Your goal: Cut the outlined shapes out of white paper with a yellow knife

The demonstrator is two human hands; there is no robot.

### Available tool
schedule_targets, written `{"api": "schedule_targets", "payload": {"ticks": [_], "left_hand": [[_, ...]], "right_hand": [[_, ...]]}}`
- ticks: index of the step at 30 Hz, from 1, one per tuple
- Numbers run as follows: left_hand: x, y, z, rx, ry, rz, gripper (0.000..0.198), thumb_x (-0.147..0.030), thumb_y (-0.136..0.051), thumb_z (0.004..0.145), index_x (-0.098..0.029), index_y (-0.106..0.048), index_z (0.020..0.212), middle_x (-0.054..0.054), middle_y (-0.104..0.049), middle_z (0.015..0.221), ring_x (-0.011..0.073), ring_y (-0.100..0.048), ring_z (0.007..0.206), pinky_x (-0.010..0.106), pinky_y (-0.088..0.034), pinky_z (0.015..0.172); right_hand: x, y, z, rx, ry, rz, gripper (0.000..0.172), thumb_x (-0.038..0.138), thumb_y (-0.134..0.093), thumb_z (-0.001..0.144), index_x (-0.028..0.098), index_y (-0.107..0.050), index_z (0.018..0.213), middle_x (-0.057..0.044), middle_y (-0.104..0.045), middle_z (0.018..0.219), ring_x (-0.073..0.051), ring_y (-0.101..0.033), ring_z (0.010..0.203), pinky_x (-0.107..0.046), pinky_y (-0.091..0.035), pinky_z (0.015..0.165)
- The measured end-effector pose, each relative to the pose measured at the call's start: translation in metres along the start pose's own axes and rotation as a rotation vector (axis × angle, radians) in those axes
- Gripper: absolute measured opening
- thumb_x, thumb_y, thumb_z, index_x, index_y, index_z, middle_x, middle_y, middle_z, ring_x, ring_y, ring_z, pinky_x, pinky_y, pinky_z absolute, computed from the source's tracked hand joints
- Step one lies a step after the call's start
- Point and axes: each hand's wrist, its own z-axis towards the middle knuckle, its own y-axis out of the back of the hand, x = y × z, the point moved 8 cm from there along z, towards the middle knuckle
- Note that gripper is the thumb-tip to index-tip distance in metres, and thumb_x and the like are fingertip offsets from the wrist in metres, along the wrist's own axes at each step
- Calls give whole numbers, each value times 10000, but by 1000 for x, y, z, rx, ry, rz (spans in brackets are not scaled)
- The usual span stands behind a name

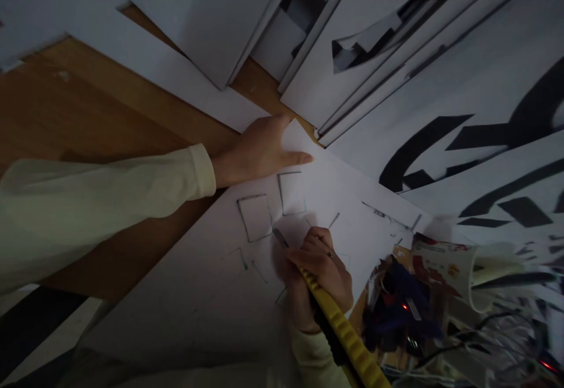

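A large white board (pixel 176 282) bears several drawn squares and short dark or green lines. My left hand (pixel 259 150) lies on its upper corner, thumb stretched out and fingers apart over the edge. In my right hand (pixel 319 270) is a yellow and black utility knife (pixel 339 323), its fingers wrapped round the front part. The knife's grey blade tip touches or nearly touches the board beside the lower right corner of one drawn square (pixel 255 218). A second drawn square (pixel 291 194) is up and to the right of it.
White panels (pixel 189 18) stand or lean at the top, some with black shapes. At the lower right are a paper cup (pixel 445 267), a dark blue object (pixel 403 300) and tangled cables (pixel 497 341). Brown wooden table (pixel 88 100) shows at the left.
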Motion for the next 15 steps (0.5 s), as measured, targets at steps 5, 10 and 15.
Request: {"api": "schedule_targets", "payload": {"ticks": [5,10,15], "left_hand": [[3,-1,3,-12,-2,0,335,-421,-799,784,-224,-568,926,27,-619,860,268,-645,937,374,-509,816],[2,0,2,-20,18,22,345,-408,-807,783,-221,-526,850,12,-583,808,244,-627,888,357,-489,802],[0,2,1,-12,48,40,378,-379,-817,791,-220,-474,805,2,-533,771,223,-600,850,343,-460,789]], "right_hand": [[-2,-2,-2,15,32,11,257,0,-629,887,244,-585,817,83,-406,633,-91,-337,526,-338,-471,658],[-3,-1,-3,11,75,-18,244,11,-644,892,232,-582,808,90,-377,624,-80,-330,521,-325,-472,662],[2,-5,-1,187,116,-72,230,19,-613,918,248,-581,916,81,-395,639,-104,-376,550,-324,-489,652]]}}
